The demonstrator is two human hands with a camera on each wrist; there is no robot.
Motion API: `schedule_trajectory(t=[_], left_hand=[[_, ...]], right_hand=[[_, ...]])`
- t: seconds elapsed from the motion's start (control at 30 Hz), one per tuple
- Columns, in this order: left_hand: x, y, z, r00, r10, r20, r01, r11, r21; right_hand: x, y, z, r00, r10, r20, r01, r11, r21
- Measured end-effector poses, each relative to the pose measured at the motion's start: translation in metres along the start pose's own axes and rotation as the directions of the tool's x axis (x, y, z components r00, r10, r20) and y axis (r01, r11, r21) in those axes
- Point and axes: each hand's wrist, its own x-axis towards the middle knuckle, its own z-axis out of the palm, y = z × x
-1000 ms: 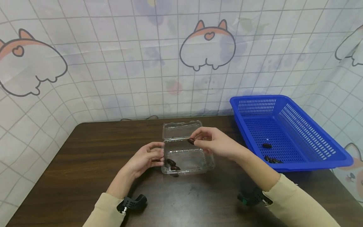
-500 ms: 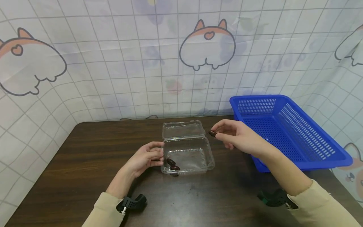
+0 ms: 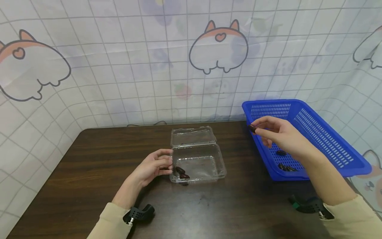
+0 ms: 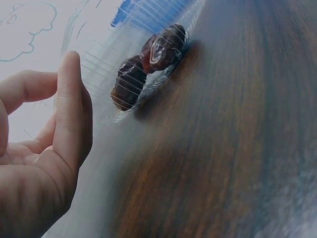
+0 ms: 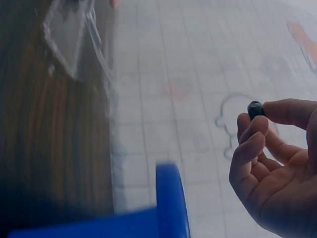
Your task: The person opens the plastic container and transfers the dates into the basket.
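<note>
My right hand (image 3: 277, 132) pinches a dark brown date (image 3: 252, 128) between thumb and fingertips, over the left rim of the blue plastic basket (image 3: 343, 146). The same date (image 5: 255, 109) shows at the fingertips in the right wrist view. On the table a clear plastic clamshell box (image 3: 198, 162) lies with its lid folded back. Several wrinkled dates (image 4: 129, 82) sit in its front left corner, seen through the wall in the left wrist view. My left hand (image 3: 155, 167) rests with its fingertips at the box's left side, fingers loosely bent.
Inside the basket lie a single date (image 3: 281, 152) and a small cluster of dates (image 3: 287, 168). The dark wooden table (image 3: 98, 166) ends at a wall covering (image 3: 143, 83) with a grid and cartoon print.
My right hand has carried the date rightward from above the clamshell box to the basket's left rim. The left hand and the box have stayed put.
</note>
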Motion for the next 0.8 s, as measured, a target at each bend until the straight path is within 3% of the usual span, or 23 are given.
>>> schedule_trajectory(t=[0.17,0.4,0.8], left_hand=[[0.0,0.0,0.001,1.0,-0.005,-0.004,0.005,1.0,0.002],[0.0,0.0,0.001,1.0,-0.007,-0.013,0.007,1.0,-0.002],[0.0,0.0,0.001,1.0,0.0,-0.01,0.0,1.0,-0.001]], right_hand=[[-0.004,0.014,-0.015,0.998,-0.006,-0.057,0.005,1.0,-0.014],[-0.007,0.033,-0.032,0.993,0.065,-0.102,-0.066,0.998,-0.006],[-0.013,0.064,-0.042,0.98,0.177,-0.088,-0.182,0.982,-0.059]])
